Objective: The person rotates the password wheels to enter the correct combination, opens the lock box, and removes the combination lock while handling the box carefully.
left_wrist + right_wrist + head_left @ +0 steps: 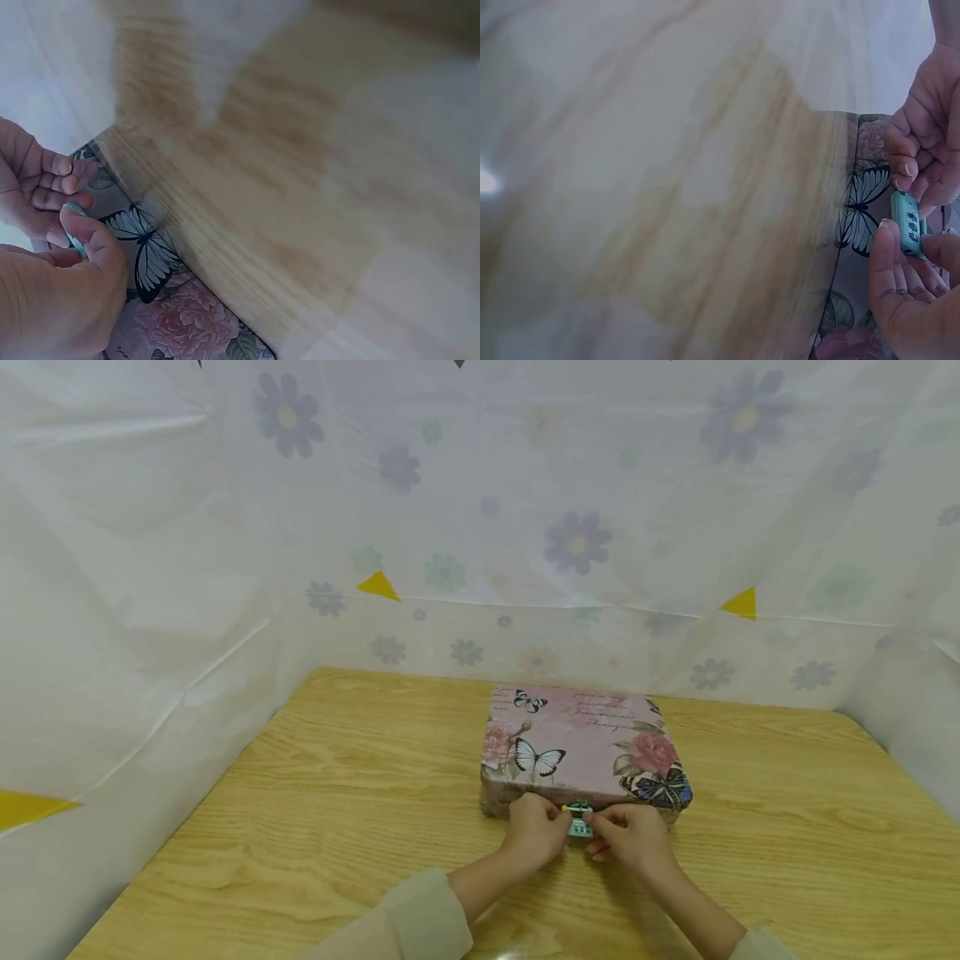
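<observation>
A pink box (pixel 577 735) printed with butterflies and roses stands with its lid down on the table. At the middle of its front is a small teal combination padlock (pixel 907 223), with a row of dark number dials on its face. My left hand (pixel 536 833) pinches the padlock's left end between thumb and finger. On the opposite end, my right hand (pixel 636 839) grips it the same way, the other fingers loosely bent below. A metal clasp (pixel 579 803) shows just above the padlock, partly behind the fingertips.
The box rests on a wood-grain table (pixel 360 793). White sheeting with a flower print (pixel 480 527) hangs behind the table's far edge, and plain white sheeting (pixel 135 568) hangs at the left. Yellow triangles (pixel 378 586) mark the sheeting.
</observation>
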`<state>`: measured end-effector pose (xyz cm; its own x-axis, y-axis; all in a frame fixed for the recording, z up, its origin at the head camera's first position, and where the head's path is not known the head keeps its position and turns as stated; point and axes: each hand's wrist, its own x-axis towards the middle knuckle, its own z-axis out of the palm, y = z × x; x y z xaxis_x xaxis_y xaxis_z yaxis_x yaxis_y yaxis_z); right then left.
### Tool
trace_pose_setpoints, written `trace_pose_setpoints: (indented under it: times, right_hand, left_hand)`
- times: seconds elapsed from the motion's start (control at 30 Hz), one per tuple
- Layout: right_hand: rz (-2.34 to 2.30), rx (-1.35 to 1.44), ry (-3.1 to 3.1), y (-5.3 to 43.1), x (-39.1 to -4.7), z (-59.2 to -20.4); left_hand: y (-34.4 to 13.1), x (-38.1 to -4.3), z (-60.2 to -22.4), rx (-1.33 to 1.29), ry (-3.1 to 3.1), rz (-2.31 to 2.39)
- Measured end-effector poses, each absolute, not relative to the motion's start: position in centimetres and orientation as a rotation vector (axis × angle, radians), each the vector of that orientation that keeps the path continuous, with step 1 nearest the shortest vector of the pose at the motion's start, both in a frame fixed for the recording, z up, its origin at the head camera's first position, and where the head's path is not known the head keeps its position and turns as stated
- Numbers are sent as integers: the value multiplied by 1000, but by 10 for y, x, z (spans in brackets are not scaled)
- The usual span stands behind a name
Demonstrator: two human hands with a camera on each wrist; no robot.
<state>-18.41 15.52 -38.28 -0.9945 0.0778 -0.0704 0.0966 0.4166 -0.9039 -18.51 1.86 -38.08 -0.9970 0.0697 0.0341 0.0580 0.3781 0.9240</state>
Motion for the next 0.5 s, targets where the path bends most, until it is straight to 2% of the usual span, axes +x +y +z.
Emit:
trace_pose_setpoints:
  times: [0.5]
  right_hand:
    - [-1737,160,2540,157,-184,-384]
  left_hand:
    - [18,-189,-382,85,2553,1725]
